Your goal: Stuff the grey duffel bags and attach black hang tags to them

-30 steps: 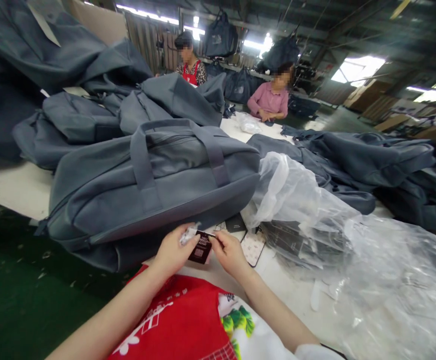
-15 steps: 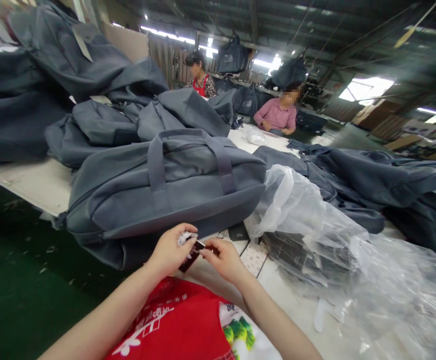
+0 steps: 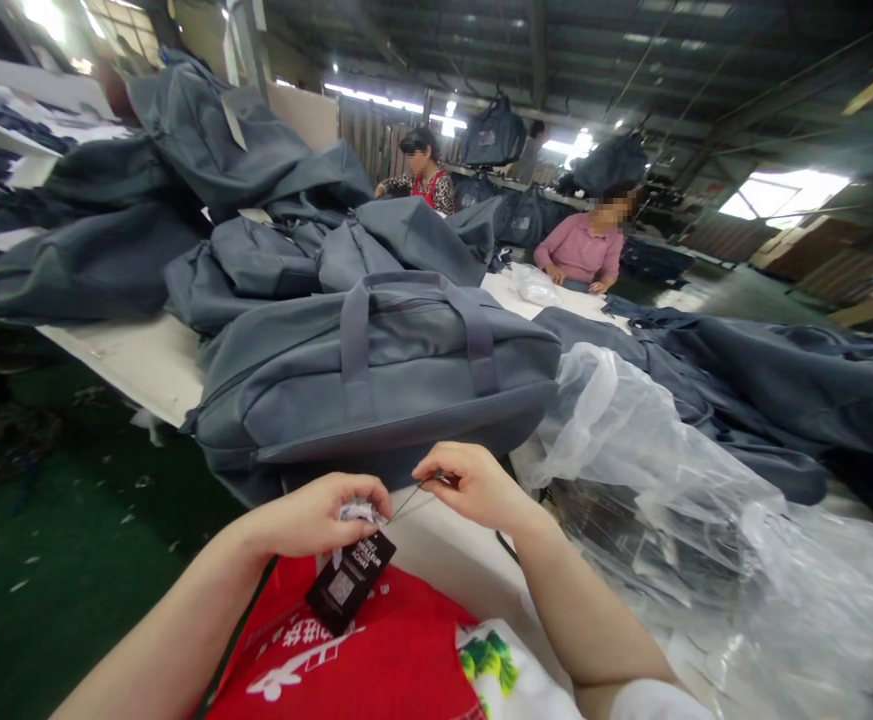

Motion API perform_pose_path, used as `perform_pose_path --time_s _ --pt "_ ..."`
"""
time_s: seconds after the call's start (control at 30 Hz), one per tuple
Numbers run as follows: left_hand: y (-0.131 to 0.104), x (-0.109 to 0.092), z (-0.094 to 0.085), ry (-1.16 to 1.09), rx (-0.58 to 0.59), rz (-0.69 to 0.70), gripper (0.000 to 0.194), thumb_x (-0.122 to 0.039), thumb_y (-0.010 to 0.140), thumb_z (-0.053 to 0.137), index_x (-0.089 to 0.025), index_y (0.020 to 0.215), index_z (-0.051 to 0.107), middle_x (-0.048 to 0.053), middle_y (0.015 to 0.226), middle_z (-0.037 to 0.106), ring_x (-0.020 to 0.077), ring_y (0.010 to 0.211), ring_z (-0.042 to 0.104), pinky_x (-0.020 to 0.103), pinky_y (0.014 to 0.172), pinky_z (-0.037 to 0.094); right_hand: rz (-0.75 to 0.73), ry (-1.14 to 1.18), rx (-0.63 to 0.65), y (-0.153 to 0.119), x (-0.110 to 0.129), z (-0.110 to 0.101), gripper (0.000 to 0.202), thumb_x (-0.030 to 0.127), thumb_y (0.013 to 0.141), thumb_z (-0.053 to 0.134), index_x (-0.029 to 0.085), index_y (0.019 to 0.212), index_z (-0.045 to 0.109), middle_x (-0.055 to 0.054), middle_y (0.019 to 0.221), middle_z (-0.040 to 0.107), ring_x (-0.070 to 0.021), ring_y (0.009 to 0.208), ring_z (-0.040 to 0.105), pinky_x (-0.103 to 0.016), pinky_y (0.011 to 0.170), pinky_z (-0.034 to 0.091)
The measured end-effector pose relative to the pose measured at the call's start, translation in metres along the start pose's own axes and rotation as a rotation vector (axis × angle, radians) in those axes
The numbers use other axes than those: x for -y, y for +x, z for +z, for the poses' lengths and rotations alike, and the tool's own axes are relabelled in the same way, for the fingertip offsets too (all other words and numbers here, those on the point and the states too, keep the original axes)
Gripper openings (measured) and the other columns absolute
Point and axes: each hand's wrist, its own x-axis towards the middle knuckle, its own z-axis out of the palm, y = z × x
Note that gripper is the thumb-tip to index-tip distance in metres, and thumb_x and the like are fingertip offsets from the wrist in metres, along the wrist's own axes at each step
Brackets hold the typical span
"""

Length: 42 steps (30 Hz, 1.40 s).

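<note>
A black hang tag (image 3: pixel 350 584) with white print and a code square hangs below my left hand (image 3: pixel 337 514). That hand is closed, with crumpled white paper (image 3: pixel 361 511) between its fingers and the tag's top edge close by. My right hand (image 3: pixel 473 484) pinches the tag's thin dark cord (image 3: pixel 408 501), which runs taut down to the tag. Just beyond both hands a grey duffel bag (image 3: pixel 421 390) lies on the table, its two handle straps upward.
Clear plastic bags (image 3: pixel 653 470) are heaped at the right. Grey bags (image 3: pixel 256 260) pile up at the left, and more grey fabric (image 3: pixel 781 360) lies far right. Two people sit across the white table (image 3: pixel 143 365); a red apron (image 3: pixel 361 660) covers my lap.
My right hand has moved up and away from the left, drawing the cord out straight. The tag now hangs in full sight. The view has shifted left.
</note>
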Motion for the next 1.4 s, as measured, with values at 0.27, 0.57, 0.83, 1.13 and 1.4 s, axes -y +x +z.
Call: perform_pose_path --time_s 0.27,0.57,0.83,1.13,1.4 --pt "-0.010 -0.004 0.003 -0.171 0.001 0.111 0.018 -0.020 0.080 0.060 -0.016 0.093 0.072 0.006 0.095 0.072 0.0193 0.089 0.065 0.027 0.082 0.048 -0.131 0.129 -0.105 0.040 0.017 0.012 0.008 0.018 0.080 0.068 0.017 0.087 0.070 -0.004 0.081 0.068 -0.0118 0.071 0.060 -0.021 0.064 0.046" --pt "-0.030 0.000 0.013 -0.017 -0.508 0.027 0.037 -0.046 0.084 0.057 -0.016 0.066 0.069 0.005 0.070 0.064 0.0170 0.071 0.059 0.026 0.068 0.045 -0.011 0.525 0.431 0.089 0.028 -0.005 0.051 0.021 0.063 0.079 0.018 0.112 0.064 -0.002 0.090 0.067 -0.0098 0.069 0.057 -0.020 0.063 0.046" --pt "-0.037 -0.031 -0.104 -0.202 -0.741 -0.226 0.047 -0.064 0.067 0.062 -0.018 0.074 0.055 -0.004 0.057 0.047 0.0093 0.043 0.040 0.018 0.036 0.022 0.388 0.891 -0.288 0.180 0.010 -0.002 0.022 0.017 0.069 0.052 0.015 0.089 0.061 -0.002 0.074 0.063 -0.0079 0.045 0.050 -0.020 0.040 0.036" --pt "0.013 -0.061 -0.146 0.281 -0.633 -0.208 0.029 -0.045 0.069 0.054 -0.017 0.067 0.060 -0.002 0.055 0.049 0.0125 0.048 0.043 0.023 0.043 0.029 0.231 0.795 -0.027 0.194 0.017 -0.009 0.040 0.018 0.068 0.050 0.017 0.103 0.067 0.008 0.050 0.046 -0.0038 0.035 0.026 -0.019 0.035 0.015" --pt "0.033 -0.068 -0.127 0.556 -0.499 -0.012 0.016 -0.029 0.066 0.058 -0.017 0.072 0.068 0.001 0.067 0.066 0.0175 0.065 0.058 0.025 0.060 0.039 0.173 0.294 -0.061 0.201 -0.002 -0.007 0.013 0.017 0.076 0.054 0.014 0.077 0.066 0.002 0.053 0.055 -0.0093 0.044 0.047 -0.022 0.046 0.038"
